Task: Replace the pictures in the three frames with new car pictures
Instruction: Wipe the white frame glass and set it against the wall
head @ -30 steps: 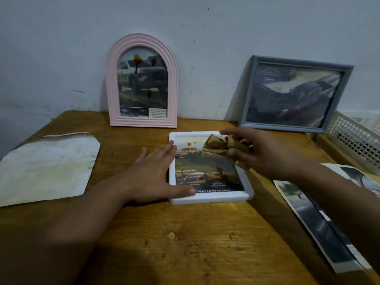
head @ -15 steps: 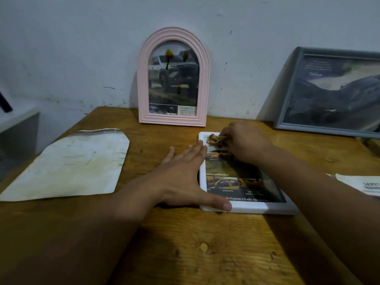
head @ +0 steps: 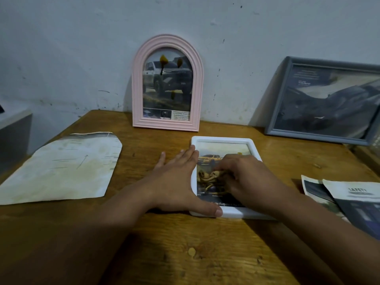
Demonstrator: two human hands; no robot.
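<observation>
A white rectangular frame [head: 223, 139] lies flat on the wooden table [head: 185, 254] with a yellow-car picture [head: 211, 158] in it. My left hand [head: 176, 182] lies flat and open against the frame's left edge, its thumb along the front rim. My right hand [head: 244, 179] presses a crumpled yellowish-brown cloth [head: 207, 175] onto the picture's glass, fingers curled on it. A pink arched frame [head: 167, 83] with a grey truck picture leans on the wall behind. A grey frame [head: 327, 99] with a dark car picture leans at the right.
A stained old sheet with an arched top [head: 59, 167] lies at the table's left. Loose car pictures [head: 349, 200] lie at the right edge. A grey ledge [head: 12, 128] stands beyond the left side. The wall [head: 82, 48] closes the back.
My right hand has slid the cloth from the frame's top toward its middle. The left hand has stayed against the frame's left edge. The view has shifted a little.
</observation>
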